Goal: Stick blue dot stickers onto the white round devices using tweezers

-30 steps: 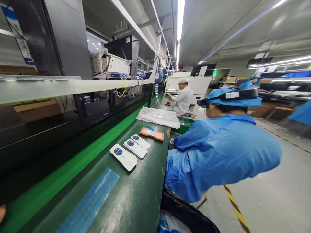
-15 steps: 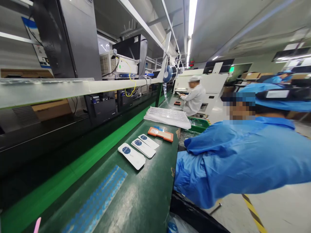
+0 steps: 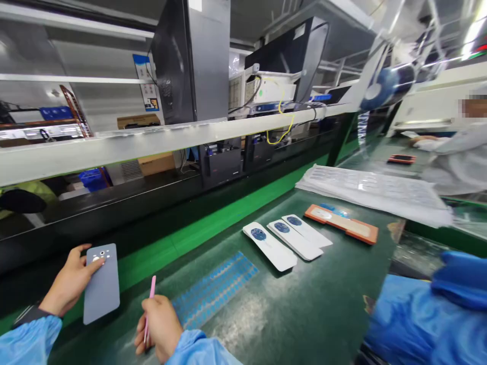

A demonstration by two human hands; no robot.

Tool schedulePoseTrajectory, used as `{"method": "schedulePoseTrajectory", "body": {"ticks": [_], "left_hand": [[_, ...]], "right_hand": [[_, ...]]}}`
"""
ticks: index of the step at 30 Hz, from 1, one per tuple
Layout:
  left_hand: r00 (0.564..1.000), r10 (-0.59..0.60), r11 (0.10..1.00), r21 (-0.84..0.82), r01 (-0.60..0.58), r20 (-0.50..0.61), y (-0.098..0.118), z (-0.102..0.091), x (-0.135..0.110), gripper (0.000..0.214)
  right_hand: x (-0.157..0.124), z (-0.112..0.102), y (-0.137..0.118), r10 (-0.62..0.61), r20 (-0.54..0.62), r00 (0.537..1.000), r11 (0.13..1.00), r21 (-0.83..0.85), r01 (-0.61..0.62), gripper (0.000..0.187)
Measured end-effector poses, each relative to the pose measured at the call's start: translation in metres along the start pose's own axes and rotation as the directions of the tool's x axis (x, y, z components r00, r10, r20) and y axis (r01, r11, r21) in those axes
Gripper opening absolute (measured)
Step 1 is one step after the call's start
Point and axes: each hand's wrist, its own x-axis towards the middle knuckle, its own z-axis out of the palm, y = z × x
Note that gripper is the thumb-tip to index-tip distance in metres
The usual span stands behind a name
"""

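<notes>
Grey and flat, the phone back [image 3: 102, 286] stood up in your left hand [image 3: 67, 281], at about 8 o'clock from the middle of your view. Your fingers [image 3: 78, 258] curled over its edge near the top, so that hand was closed and gripping it. Small dark and shiny spots sat near the top of the phone back.

Your right hand [image 3: 160, 324], at about 6 o'clock, was closed too. It gripped a thin pink stick [image 3: 151, 299], and the tip pointed up. The stick did not touch the phone back.

Just beside your right hand, a sheet of little blue dots [image 3: 215, 290] lay on the green bench mat [image 3: 304, 299]. At about 4 o'clock, three white cards [image 3: 294, 240] with blue circles lay side by side, and an orange frame [image 3: 341, 224] lay just past them. At 3 o'clock was a pile of see-through plastic sheets [image 3: 375, 192]. A person in white [image 3: 456, 162] sat farther along the bench. Another person's blue sleeve [image 3: 429, 319] showed at 5 o'clock.
</notes>
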Motion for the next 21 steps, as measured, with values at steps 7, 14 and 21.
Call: {"method": "schedulePoseTrajectory", "body": {"ticks": [7,14,21], "left_hand": [[0.941,-0.137,0.956,-0.210,0.207,0.308,-0.015,-0.016,-0.098,0.102],[0.957,0.192,0.889,0.375,-0.264,0.217,-0.061,-0.045,-0.140,0.054],[0.918,0.217,0.799,0.479,-0.363,0.333,-0.091,0.005,-0.178,0.043]], "right_hand": [[-0.030,0.003,-0.030,0.104,-0.183,0.978,0.986,0.150,-0.077,0.041],[-0.045,-0.008,-0.046,0.050,-0.278,0.959,0.992,0.122,-0.016,0.035],[-0.046,-0.025,-0.052,-0.164,-0.327,0.931,0.986,-0.043,0.158,0.037]]}}
